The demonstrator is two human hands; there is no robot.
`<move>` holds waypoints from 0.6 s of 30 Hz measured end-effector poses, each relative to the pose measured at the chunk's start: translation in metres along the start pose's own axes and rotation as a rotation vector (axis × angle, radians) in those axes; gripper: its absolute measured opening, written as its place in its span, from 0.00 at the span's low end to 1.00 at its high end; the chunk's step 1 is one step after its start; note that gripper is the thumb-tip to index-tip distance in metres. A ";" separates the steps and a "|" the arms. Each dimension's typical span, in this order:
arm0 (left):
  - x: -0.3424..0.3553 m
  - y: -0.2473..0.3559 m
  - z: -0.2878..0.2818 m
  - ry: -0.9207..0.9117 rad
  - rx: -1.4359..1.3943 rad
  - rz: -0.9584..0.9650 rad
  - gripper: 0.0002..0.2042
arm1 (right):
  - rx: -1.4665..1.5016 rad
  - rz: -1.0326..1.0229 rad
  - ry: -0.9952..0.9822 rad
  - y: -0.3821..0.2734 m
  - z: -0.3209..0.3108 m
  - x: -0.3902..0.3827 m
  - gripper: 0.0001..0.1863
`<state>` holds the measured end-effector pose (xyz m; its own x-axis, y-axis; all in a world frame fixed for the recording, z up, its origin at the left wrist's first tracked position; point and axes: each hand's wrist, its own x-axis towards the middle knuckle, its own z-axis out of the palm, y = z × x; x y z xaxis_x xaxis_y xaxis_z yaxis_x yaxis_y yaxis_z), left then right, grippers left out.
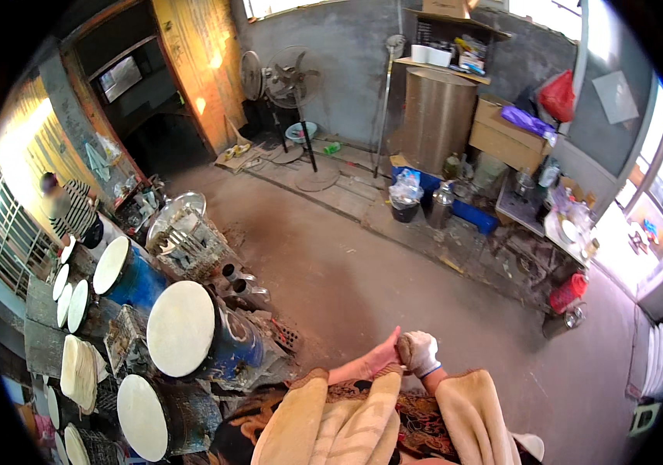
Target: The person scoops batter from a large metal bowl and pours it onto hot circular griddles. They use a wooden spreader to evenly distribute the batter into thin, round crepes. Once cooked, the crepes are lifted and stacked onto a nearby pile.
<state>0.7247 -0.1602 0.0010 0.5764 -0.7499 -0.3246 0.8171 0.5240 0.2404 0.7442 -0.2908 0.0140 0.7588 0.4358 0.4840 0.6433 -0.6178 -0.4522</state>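
Observation:
My left hand (382,354) is bare, its thumb stretched out, its other fingers mostly hidden where it meets my right hand. My right hand (423,353) wears a white work glove with a blue cuff edge and brown-stained fingers. Its fingers are curled closed against the left hand; what they hold, if anything, is hidden. Both hands are together in front of my body, above the floor. Thick cream cloth (355,418) covers my left arm and front, and a cream sleeve (471,407) covers my right arm. Dark patterned clothing (420,415) shows between them.
Several blue drums with round cream tops (180,329) stand at left, beside a cluttered metal crate (192,248). A person in a striped top (77,208) stands beyond. Fans (293,77), a metal cylinder (438,116), a cardboard box (508,139) and a red thermos (568,293) line the far side.

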 end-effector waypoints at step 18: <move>-0.215 0.438 -0.076 0.739 -0.032 1.282 0.16 | -0.027 0.679 -0.651 0.277 0.189 0.379 0.24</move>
<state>0.9593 0.2617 0.1067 0.7545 0.5862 -0.2952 -0.2475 0.6706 0.6993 1.2292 -0.1730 -0.0699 0.8835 0.2520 -0.3949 0.0457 -0.8853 -0.4627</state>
